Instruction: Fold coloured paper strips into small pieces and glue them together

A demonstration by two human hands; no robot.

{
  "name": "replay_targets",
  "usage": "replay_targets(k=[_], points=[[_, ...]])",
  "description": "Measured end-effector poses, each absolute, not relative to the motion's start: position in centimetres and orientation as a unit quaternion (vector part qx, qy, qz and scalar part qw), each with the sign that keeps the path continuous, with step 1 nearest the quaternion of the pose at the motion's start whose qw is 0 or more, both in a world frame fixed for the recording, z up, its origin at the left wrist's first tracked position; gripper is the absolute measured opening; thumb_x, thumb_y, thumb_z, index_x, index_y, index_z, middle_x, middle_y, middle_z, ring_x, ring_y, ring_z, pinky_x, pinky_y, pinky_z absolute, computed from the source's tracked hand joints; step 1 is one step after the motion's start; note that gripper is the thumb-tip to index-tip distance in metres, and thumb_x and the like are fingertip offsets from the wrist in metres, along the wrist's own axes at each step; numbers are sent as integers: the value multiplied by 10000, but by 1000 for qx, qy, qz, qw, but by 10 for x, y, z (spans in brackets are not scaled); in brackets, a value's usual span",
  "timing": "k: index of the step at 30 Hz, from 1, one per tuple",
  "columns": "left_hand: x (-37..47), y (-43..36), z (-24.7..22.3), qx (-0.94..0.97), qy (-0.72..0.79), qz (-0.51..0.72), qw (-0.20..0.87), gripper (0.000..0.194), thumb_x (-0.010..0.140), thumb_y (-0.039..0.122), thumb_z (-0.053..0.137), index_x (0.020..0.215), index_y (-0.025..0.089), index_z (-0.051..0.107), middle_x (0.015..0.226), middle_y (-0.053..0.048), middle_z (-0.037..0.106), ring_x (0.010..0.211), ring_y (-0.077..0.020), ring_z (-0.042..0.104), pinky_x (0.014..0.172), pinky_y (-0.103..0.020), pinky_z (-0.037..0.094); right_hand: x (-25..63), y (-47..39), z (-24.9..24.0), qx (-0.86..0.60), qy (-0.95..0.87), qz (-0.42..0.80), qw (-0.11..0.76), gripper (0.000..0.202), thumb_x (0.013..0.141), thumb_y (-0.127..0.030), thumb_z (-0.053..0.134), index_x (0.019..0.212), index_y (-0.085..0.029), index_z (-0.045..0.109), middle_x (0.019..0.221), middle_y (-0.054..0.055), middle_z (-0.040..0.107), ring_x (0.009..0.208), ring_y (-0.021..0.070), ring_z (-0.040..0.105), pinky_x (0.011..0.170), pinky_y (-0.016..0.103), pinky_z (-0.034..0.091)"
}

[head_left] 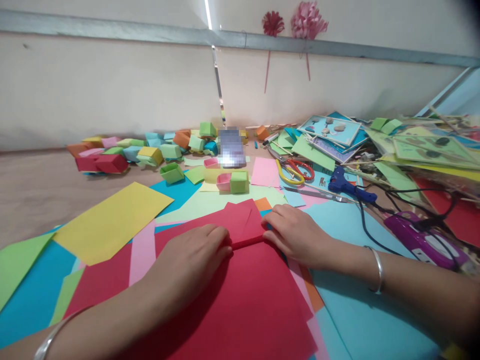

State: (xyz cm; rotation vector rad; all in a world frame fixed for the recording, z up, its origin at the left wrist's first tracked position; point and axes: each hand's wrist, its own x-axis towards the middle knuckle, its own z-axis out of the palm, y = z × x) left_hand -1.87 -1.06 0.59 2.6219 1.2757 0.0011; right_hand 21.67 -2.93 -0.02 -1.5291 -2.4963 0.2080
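RED FOLD HELD BY BOTH HANDS

Nearest: red sheet [258,300], ctr, on loose paper directly before the person; lt-blue sheet [360,315] to R. Red fold [247,243] runs across, btwn hands. L hand [195,250] grasps its L end, fingers bent; R hand [296,235] grasps R end, thumb nr the other fingers. Some fingertips hidden.

Mid: yellow sheet [116,222] beyond L arm. To R, purple power strip [422,242], then cutter [318,194] & blue glue gun [352,187]. Green box [239,182] stands beside pink box [224,182], ctr. Yellow-handled scissors [293,183] lie to their R.

Far: small boxes [150,152] heaped on counter [30,185], L; framed cards [330,130] stacked R. Pixelated rectangle [231,147] btwn, ID n/a. Two paper flowers [308,20] at wall rail [112,27].
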Motion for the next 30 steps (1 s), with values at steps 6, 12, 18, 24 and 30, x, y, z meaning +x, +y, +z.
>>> replay_targets(k=[6,12,18,24,30], points=[[-16,-11,9,901,422,11,99,229,926,212,363,814,192,562,878,-69,611,818,-242,567,697,-365,434,217,-28,3,-523,-841,83,108,98,911,-198,580,824,-154,588,894,65,572,802,179,469,689,288,322],[-21,-7,5,887,433,39,153,92,881,213,467,896,208,557,880,-48,654,820,-237,589,675,-334,423,219,-30,6,-505,-853,98,85,36,894,-180,579,912,-152,593,888,64,600,816,188,471,708,303,319],[-19,-7,7,883,425,36,194,139,893,216,442,863,204,577,915,-62,630,867,-244,575,719,-357,440,218,-31,8,-501,-856,106,61,53,894,-170,568,851,-148,591,916,76,592,824,186,470,704,300,323],[-19,-7,3,889,414,53,185,103,877,214,427,812,211,507,882,-60,587,821,-243,538,689,-364,420,215,-36,9,-497,-862,94,31,82,910,-184,516,919,-137,582,907,90,607,800,201,461,677,319,309],[-20,-8,0,891,404,80,192,94,853,182,460,896,195,543,897,-64,607,828,-242,544,695,-362,417,217,-37,6,-475,-864,143,82,79,843,-104,515,859,-151,577,840,60,599,772,182,463,668,300,316]])
